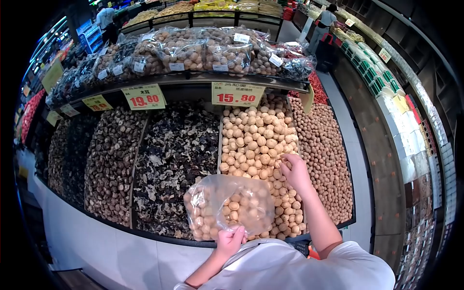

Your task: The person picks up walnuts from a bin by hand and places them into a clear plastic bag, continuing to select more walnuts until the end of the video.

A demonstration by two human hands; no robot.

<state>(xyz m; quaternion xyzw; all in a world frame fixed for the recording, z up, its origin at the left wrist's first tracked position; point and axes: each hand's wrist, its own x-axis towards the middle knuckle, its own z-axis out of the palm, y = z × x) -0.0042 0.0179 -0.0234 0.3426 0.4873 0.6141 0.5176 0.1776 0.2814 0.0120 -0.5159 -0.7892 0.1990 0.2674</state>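
Observation:
My left hand grips the edge of a clear plastic bag. Several walnuts lie inside the bag, which hangs over the front of the walnut bin and part of the black fungus bin. To the right, my right hand is over the loose walnuts, near the right side of their bin. Its thumb and fingers are curled around a walnut at the fingertips, partly hidden by them.
Dried black fungus and dried mushrooms fill bins on the left; small brown round nuts or dried fruits fill one on the right. Bagged goods line a shelf above, with price signs. Two people stand farther off.

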